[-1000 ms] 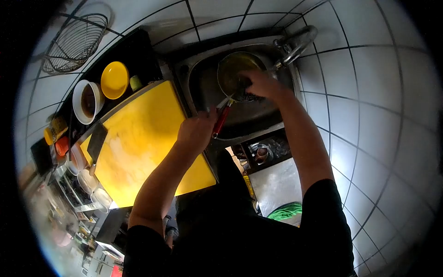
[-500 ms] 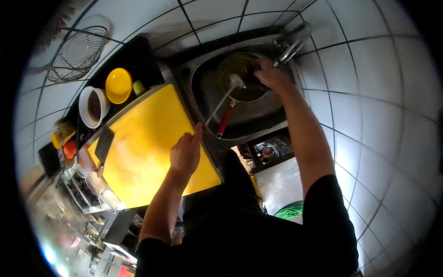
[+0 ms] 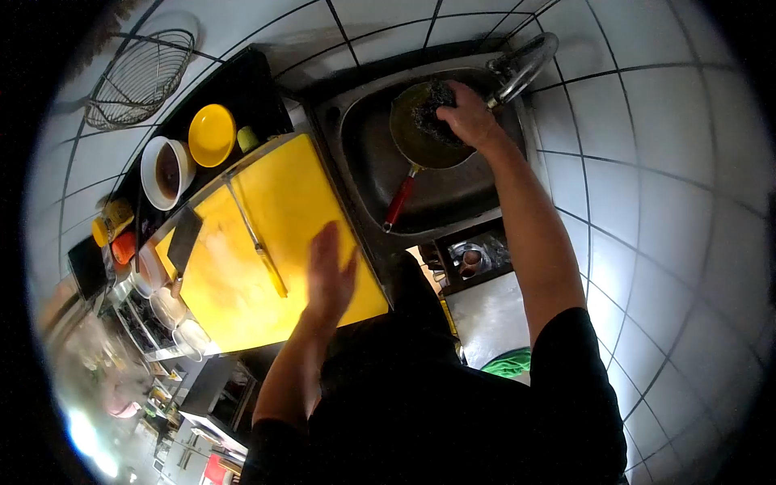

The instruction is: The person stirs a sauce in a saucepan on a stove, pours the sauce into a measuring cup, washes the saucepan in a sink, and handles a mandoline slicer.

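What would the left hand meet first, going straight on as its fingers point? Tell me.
The left hand looks free across the board; past that, probably the edge of the sink comes first. Its height is unclear, so it might brush the board or pass above the sink.

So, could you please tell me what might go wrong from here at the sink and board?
The pan could slide in the sink under the dark scourer in the right hand, since no hand holds its red handle.
The left hand, open over the yellow board, might knock the long utensil lying there.
The white bowl of brown liquid, close by the board's edge, might spill if bumped.
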A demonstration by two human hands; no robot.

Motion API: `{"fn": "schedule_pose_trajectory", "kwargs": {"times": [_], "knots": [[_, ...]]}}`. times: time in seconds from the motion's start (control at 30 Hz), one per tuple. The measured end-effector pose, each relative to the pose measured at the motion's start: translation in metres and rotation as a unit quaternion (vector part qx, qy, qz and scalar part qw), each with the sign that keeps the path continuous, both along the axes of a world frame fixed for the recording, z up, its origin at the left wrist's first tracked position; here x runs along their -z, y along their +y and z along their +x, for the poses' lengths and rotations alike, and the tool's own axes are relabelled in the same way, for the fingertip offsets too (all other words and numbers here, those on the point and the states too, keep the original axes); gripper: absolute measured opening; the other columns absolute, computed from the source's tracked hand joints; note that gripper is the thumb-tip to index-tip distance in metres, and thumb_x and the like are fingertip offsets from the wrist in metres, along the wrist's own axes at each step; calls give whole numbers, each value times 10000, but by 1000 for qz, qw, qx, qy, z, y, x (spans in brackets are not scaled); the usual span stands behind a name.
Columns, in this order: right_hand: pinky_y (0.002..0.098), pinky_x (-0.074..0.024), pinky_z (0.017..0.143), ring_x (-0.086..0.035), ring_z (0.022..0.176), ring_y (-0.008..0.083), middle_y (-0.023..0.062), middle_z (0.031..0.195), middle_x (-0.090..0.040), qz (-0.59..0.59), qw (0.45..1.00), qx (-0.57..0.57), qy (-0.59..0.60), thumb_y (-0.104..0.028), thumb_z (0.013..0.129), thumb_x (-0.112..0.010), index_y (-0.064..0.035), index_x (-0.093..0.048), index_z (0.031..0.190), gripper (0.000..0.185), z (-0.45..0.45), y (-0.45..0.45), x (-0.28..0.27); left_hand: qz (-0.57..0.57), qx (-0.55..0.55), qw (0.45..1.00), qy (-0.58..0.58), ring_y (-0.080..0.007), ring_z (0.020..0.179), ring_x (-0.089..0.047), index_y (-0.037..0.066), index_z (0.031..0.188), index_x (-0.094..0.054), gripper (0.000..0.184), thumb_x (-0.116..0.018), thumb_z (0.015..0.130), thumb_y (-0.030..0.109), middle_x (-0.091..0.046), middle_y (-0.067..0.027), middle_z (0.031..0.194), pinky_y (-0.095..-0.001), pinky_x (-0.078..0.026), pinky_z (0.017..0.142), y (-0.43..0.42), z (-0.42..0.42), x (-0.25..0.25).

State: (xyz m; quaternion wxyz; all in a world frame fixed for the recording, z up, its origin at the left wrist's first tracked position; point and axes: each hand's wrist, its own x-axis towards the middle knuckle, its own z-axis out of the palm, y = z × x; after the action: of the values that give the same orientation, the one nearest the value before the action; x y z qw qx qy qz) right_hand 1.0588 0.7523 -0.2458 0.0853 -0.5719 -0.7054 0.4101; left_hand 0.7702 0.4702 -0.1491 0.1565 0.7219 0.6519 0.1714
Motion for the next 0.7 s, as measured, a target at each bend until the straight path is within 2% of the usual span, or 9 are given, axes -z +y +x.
{"fn": "schedule_pose_trajectory", "kwargs": {"times": [0.07,0.13,0.23,0.33,0.37,0.43,0.53,0.63,0.7], "knots": [[445,-448,1005,-591,1163,415,272,1201,-618,105,991,79,21,-201,821,-687,-13,-519,1342,578,-5,-17,-16,-130,14,990,-42,-417,1270,-515,-8,1402,-424,616,-723,875,98,-515,-274,1376,-481,-499,997,34,55,17],[450,-460,988,-605,1145,414,266,1155,-638,67,994,82,5,-189,829,-689,-20,-509,1338,566,1,-25,-34,-246,30,969,4,-450,1205,-573,-16,1360,-434,529,-669,899,92,-587,-300,1274,-505,-512,971,73,87,40],[458,-504,963,-647,1072,415,270,1143,-646,27,996,56,-69,-259,858,-695,-24,-475,1384,617,21,-23,-43,-406,-24,913,-35,-489,999,-645,-15,1457,-367,687,-692,875,148,-640,-305,1114,-521,-552,851,91,102,87],[455,-521,962,-658,1060,408,265,1174,-636,58,992,90,-60,-245,851,-717,-20,-522,1353,583,38,-32,-62,-343,28,938,-34,-443,1013,-673,1,1313,-472,430,-596,910,88,-676,-293,1073,-537,-542,866,90,91,94],[451,-520,965,-654,1070,405,261,1187,-631,79,989,116,-38,-219,842,-726,-18,-553,1325,551,42,-36,-71,-317,33,947,-34,-436,1004,-676,5,1299,-496,409,-593,912,93,-682,-286,1053,-529,-546,863,100,90,78],[468,-506,935,-625,1062,425,236,1130,-638,110,989,100,-13,-151,812,-716,-38,-553,1289,517,53,-42,-69,-272,43,961,-32,-424,985,-682,13,1271,-543,369,-588,916,102,-692,-272,1013,-511,-553,855,118,83,36],[472,-497,939,-603,1068,408,211,1103,-631,189,981,44,-18,-106,790,-717,-38,-584,1244,478,53,-47,-53,-232,68,970,-8,-425,984,-679,3,1129,-653,251,-587,914,115,-696,-260,989,-500,-549,855,169,89,-33],[472,-490,967,-583,1109,385,187,1136,-617,236,972,19,-1,-84,785,-721,-35,-633,1215,441,38,-51,-52,-220,94,970,43,-423,986,-677,-14,991,-708,187,-609,895,114,-695,-262,974,-489,-543,866,214,104,-55],[468,-492,972,-577,1125,371,169,1152,-611,255,967,-5,-1,-69,783,-724,-47,-657,1214,436,31,-52,-49,-225,103,967,57,-422,980,-677,-16,980,-713,185,-626,881,114,-697,-254,985,-486,-543,864,229,113,-61]]}}
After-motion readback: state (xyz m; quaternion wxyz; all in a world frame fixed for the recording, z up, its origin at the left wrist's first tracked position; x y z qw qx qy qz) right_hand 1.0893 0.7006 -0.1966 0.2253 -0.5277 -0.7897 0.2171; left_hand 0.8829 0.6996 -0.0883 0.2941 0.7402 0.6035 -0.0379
